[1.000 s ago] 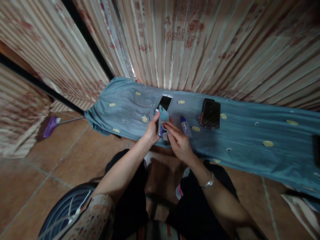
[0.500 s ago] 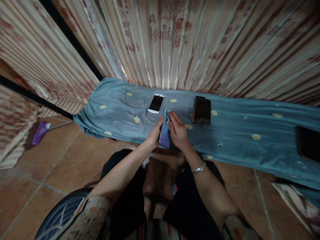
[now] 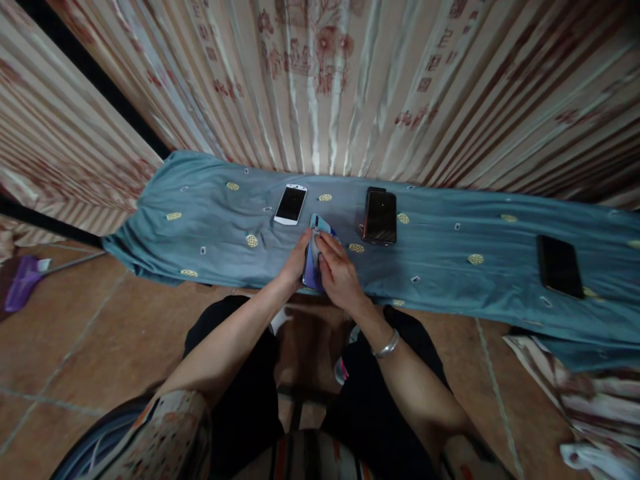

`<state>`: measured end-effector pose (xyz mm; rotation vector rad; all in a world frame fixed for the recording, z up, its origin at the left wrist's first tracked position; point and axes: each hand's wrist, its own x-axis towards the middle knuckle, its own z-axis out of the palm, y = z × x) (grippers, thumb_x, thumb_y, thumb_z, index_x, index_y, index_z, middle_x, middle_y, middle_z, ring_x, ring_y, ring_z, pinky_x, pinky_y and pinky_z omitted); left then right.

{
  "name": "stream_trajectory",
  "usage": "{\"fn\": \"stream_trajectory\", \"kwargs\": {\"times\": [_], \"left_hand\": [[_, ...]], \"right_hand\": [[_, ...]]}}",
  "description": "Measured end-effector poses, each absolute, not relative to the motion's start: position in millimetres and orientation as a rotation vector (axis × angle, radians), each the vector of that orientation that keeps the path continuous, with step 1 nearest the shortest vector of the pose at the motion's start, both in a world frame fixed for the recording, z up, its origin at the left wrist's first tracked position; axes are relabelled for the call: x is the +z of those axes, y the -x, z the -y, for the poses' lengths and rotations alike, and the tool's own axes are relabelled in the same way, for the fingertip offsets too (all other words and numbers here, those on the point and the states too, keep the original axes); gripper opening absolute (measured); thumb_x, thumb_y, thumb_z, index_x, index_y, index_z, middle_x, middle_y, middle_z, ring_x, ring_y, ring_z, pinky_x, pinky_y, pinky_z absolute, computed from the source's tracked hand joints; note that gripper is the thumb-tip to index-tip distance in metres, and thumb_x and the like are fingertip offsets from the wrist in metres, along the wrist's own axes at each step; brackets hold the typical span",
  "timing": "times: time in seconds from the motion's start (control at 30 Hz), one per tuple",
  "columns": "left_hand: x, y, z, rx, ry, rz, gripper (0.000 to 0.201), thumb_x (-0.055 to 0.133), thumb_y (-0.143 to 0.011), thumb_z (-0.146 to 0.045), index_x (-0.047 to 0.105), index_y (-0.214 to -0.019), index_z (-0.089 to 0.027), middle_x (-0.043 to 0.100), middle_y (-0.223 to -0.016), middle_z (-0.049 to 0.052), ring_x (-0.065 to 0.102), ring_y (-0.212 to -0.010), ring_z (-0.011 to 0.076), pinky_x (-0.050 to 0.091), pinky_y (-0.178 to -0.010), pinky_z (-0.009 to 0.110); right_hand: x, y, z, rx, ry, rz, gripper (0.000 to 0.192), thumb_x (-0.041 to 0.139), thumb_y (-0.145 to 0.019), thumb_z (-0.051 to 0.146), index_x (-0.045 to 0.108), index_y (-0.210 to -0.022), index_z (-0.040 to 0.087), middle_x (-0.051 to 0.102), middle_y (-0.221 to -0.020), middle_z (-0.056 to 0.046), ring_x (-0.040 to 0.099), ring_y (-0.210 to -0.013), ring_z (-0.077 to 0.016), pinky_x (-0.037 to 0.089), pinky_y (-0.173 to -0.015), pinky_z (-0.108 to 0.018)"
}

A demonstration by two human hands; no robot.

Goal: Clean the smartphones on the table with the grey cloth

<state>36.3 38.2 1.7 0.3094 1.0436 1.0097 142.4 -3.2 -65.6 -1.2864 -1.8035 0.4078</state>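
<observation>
Both hands meet over the near edge of a blue-draped surface. The left hand grips a blue-purple phone; the right hand presses on it. Beyond lie a white phone and a dark phone.

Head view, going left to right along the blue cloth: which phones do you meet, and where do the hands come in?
White phone → blue phone held between left hand and right hand → black phone → dark phone far right, all on the blue cloth.
</observation>
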Motion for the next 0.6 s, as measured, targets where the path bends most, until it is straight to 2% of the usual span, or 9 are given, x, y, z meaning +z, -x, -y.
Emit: {"fn": "stream_trajectory", "kwargs": {"times": [0.1, 0.3, 0.47, 0.6], "left_hand": [[2, -38, -36, 0.963, -0.327, -1.064, 0.037, 0.044, -0.108, -0.03, 0.072, -0.128, -0.015, 0.083, -0.108, 0.008, 0.074, -0.122, 0.0238, 0.056, -0.113, 0.035], [6, -40, -27, 0.902, -0.376, -0.957, 0.044, 0.042, -0.109, -0.031, 0.069, -0.135, -0.009, 0.081, -0.12, 0.014, 0.071, -0.128, 0.0233, 0.051, -0.117, 0.032], [4, -38, -29, 0.926, -0.389, -0.942, 0.038, 0.047, -0.107, -0.031, 0.071, -0.129, -0.011, 0.083, -0.109, 0.011, 0.074, -0.12, 0.0246, 0.052, -0.115, 0.036], [6, -32, -34, 0.996, -0.399, -0.968, 0.033, 0.047, -0.107, -0.03, 0.072, -0.12, -0.013, 0.083, -0.102, 0.009, 0.072, -0.122, 0.024, 0.051, -0.115, 0.036]], "right_hand": [[-65, -145, 3, 0.387, 1.309, 1.806, 0.052, 0.036, -0.108, 0.027, 0.054, -0.156, 0.019, 0.055, -0.161, -0.012, 0.048, -0.153, -0.0261, 0.037, -0.131, -0.051], [-68, -159, -12, 0.341, 1.426, 1.744, 0.055, 0.033, -0.11, 0.035, 0.052, -0.157, 0.015, 0.053, -0.163, -0.015, 0.046, -0.154, -0.026, 0.032, -0.133, -0.051], [-69, -165, -20, 0.407, 1.504, 1.681, 0.054, 0.035, -0.109, 0.037, 0.052, -0.157, 0.017, 0.055, -0.161, -0.014, 0.049, -0.153, -0.0254, 0.034, -0.132, -0.051], [-68, -158, -15, 0.45, 1.489, 1.704, 0.053, 0.038, -0.108, 0.036, 0.054, -0.156, 0.02, 0.054, -0.162, -0.011, 0.048, -0.153, -0.0241, 0.033, -0.132, -0.049]]}}
